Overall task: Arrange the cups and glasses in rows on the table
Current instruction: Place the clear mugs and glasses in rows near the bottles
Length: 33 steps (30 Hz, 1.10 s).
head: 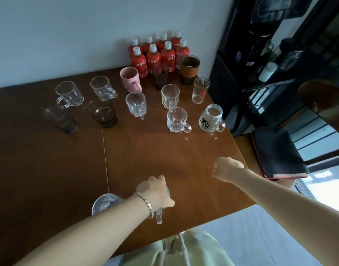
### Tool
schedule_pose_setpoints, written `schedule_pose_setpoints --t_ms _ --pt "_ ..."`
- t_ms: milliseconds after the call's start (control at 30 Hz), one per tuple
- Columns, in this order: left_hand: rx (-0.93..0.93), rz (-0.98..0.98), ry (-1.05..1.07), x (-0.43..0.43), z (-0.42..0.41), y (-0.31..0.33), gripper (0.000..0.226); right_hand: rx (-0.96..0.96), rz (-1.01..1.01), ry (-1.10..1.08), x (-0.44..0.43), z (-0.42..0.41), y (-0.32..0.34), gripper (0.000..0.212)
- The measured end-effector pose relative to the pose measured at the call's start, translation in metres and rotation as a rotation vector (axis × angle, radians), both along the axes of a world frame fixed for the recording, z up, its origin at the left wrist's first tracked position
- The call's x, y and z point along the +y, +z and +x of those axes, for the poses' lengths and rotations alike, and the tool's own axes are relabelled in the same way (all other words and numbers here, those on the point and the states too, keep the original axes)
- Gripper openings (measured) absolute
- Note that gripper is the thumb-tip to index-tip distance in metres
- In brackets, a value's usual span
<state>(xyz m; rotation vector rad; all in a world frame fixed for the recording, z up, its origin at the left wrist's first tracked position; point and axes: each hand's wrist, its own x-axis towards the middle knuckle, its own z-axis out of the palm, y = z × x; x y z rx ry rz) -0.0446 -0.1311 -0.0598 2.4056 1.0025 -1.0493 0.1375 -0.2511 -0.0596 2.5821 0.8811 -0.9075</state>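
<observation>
Altogether eight red bottles [155,52] behind fourteen cups [177,120].

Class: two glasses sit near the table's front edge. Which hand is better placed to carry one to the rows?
Left. The left hand already covers the handled mug, beside the other glass. The right hand hovers over bare table.

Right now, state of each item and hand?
Left hand: closed over a clear mug.
Right hand: loosely curled, holding nothing.
Near glass: upright, empty.
Pink mug: upright.
Jar mug: upright, empty.
Red bottles: capped, upright.
</observation>
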Motion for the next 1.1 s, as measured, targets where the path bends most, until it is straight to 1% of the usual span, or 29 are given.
schedule_pose_setpoints --t_ms 133,267,333,433,500,633,900,1000,1100 --pt "-0.069 0.010 0.091 0.033 0.006 0.006 0.069 0.012 0.019 0.024 0.012 0.002 0.000 0.036" --pt "-0.185 0.158 0.138 0.073 0.026 0.015 0.073 0.014 0.054 0.021 0.024 0.010 0.004 0.035" --pt "-0.248 0.216 0.166 0.093 0.038 0.016 0.071 0.009 0.065 0.027 0.030 0.015 0.006 0.036" --pt "-0.312 0.259 0.204 0.119 0.055 0.012 0.066 0.001 0.073 0.038 0.039 0.022 0.007 0.037" --pt "-0.327 0.267 0.216 0.131 0.068 0.009 0.070 -0.001 0.079 0.039 0.045 0.026 0.008 0.037" --pt "-0.320 0.275 0.176 0.145 0.089 0.006 0.080 0.006 0.075 0.041 0.051 0.033 0.007 0.038" --pt "-0.329 0.248 0.155 0.153 0.101 0.001 0.082 0.023 0.064 0.059 0.056 0.043 0.008 0.037" --pt "-0.341 0.280 0.091 0.146 0.095 -0.003 0.079 0.020 0.061 0.079 0.060 0.044 0.009 0.037" --pt "-0.407 0.324 0.010 0.142 0.084 -0.004 0.073 0.034 0.061 0.123 0.067 0.041 0.007 0.038"
